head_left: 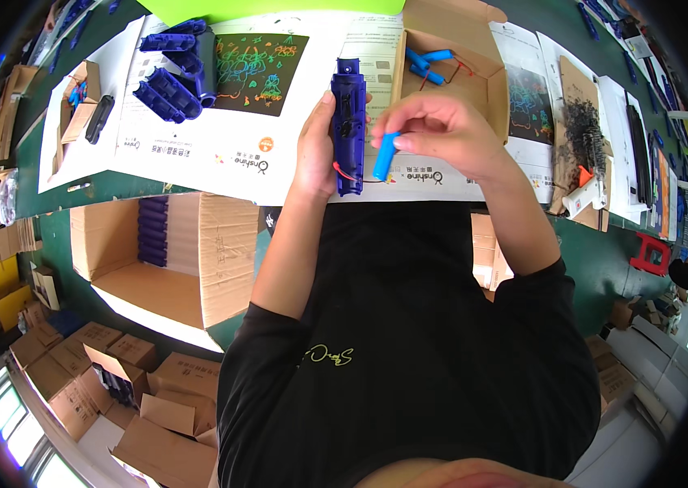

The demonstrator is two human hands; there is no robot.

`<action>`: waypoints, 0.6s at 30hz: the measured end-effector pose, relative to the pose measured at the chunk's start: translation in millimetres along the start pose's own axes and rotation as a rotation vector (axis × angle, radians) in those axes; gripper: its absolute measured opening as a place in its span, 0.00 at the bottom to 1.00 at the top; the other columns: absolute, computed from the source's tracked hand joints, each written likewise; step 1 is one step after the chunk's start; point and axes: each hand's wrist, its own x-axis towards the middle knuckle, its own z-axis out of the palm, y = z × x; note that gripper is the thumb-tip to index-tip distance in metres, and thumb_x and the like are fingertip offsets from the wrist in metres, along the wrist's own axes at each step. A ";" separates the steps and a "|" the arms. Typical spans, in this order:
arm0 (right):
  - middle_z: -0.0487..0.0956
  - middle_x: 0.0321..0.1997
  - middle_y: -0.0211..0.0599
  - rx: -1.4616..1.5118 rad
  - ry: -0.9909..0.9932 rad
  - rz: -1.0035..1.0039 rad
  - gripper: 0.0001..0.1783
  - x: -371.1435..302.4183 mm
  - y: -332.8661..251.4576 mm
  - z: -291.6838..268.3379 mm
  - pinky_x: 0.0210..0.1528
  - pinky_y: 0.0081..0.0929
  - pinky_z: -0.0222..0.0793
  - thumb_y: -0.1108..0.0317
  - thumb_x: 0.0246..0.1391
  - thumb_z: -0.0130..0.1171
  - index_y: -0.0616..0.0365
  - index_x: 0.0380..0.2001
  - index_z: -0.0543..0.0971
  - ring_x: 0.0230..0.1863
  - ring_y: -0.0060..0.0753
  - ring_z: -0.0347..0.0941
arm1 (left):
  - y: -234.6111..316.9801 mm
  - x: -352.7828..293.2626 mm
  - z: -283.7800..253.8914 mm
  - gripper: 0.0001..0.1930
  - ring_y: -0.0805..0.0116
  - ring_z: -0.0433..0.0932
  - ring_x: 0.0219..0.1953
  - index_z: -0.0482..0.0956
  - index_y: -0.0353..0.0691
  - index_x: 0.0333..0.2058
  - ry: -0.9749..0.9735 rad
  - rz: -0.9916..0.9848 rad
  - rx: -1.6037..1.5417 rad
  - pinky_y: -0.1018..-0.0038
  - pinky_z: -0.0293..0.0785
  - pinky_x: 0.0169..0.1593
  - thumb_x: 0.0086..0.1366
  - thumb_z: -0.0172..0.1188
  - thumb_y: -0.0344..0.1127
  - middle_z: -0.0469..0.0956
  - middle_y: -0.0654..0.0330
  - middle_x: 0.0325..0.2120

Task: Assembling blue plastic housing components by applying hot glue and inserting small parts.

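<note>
Upright in front of me, a long dark blue plastic housing [350, 122] shows its open inner side, with dark parts inside and a red wire near its lower end. My left hand [316, 150] is closed round the housing from the left. A bright blue cylindrical battery cell [385, 156] is pinched between the thumb and fingers of my right hand [446, 134], just right of the housing. A thin wire runs between the cell's lower end and the housing. Part of my left fingers is hidden behind the housing.
Past my right hand, a cardboard box [478, 89] holds several blue cells with red wires. Several dark blue housings [169, 96] are piled at left, near a black strip [100, 119]. A white glue gun [581, 198] lies right. Below the table edge stands an open carton [226, 252].
</note>
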 end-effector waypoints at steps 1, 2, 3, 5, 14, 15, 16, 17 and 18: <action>0.78 0.43 0.41 0.002 -0.002 0.000 0.10 4.6 2.4 2.9 0.51 0.31 0.71 0.80 0.51 0.57 0.63 0.38 0.75 0.46 0.33 0.75 | 0.9 -1.2 1.9 0.21 0.71 0.74 0.39 0.71 0.35 0.50 0.002 0.001 0.001 0.74 0.72 0.44 0.72 0.38 0.46 0.76 0.56 0.43; 0.78 0.44 0.41 -0.057 0.025 0.010 0.09 9.3 4.7 5.3 0.51 0.29 0.71 0.80 0.52 0.56 0.64 0.39 0.75 0.47 0.32 0.75 | 1.8 -2.5 3.8 0.22 0.70 0.75 0.40 0.71 0.35 0.50 0.009 0.002 -0.028 0.73 0.73 0.45 0.72 0.39 0.47 0.76 0.56 0.41; 0.79 0.44 0.41 -0.117 0.052 0.021 0.09 13.5 7.0 7.2 0.51 0.27 0.71 0.80 0.53 0.55 0.64 0.39 0.76 0.47 0.30 0.75 | 2.4 -3.4 5.9 0.23 0.69 0.76 0.41 0.70 0.35 0.50 0.013 0.003 -0.058 0.73 0.74 0.45 0.72 0.39 0.49 0.76 0.56 0.40; 0.79 0.45 0.41 -0.196 0.129 -0.019 0.09 20.7 14.0 10.7 0.51 0.26 0.71 0.80 0.53 0.55 0.65 0.39 0.76 0.47 0.28 0.75 | 4.4 -4.0 10.4 0.22 0.69 0.76 0.41 0.70 0.35 0.50 0.030 0.022 -0.070 0.73 0.74 0.44 0.72 0.39 0.49 0.76 0.56 0.40; 0.81 0.41 0.33 -0.280 0.377 -0.097 0.09 38.3 32.9 24.7 0.47 0.21 0.73 0.79 0.53 0.56 0.64 0.38 0.79 0.43 0.23 0.76 | 5.0 -3.5 3.1 0.20 0.71 0.74 0.44 0.69 0.35 0.51 0.032 0.014 -0.061 0.74 0.72 0.48 0.72 0.40 0.46 0.75 0.57 0.43; 0.81 0.41 0.32 -0.279 0.378 -0.084 0.09 38.4 34.0 26.1 0.47 0.21 0.73 0.78 0.53 0.56 0.64 0.38 0.79 0.43 0.23 0.76 | 5.7 -4.3 4.6 0.20 0.71 0.74 0.45 0.69 0.35 0.51 0.041 0.023 -0.057 0.73 0.71 0.50 0.72 0.40 0.45 0.74 0.57 0.44; 0.81 0.41 0.32 -0.280 0.379 -0.082 0.09 38.7 36.0 27.3 0.47 0.21 0.73 0.78 0.53 0.56 0.64 0.38 0.79 0.43 0.23 0.76 | 5.1 -3.9 3.8 0.20 0.71 0.74 0.45 0.69 0.35 0.51 0.040 0.022 -0.058 0.73 0.71 0.50 0.72 0.40 0.45 0.74 0.57 0.44; 0.81 0.41 0.32 -0.312 0.390 -0.106 0.09 38.8 38.2 28.5 0.45 0.21 0.73 0.77 0.52 0.57 0.62 0.38 0.79 0.42 0.24 0.77 | 3.9 -3.1 2.3 0.20 0.71 0.74 0.46 0.69 0.35 0.51 0.032 0.019 -0.066 0.73 0.70 0.50 0.72 0.40 0.45 0.74 0.57 0.44; 0.82 0.41 0.32 -0.342 0.401 -0.129 0.09 39.2 39.7 29.0 0.43 0.21 0.74 0.77 0.52 0.58 0.61 0.38 0.80 0.41 0.25 0.77 | 4.2 -2.9 2.3 0.20 0.71 0.73 0.47 0.68 0.34 0.51 0.025 0.017 -0.073 0.73 0.70 0.51 0.72 0.40 0.44 0.74 0.57 0.45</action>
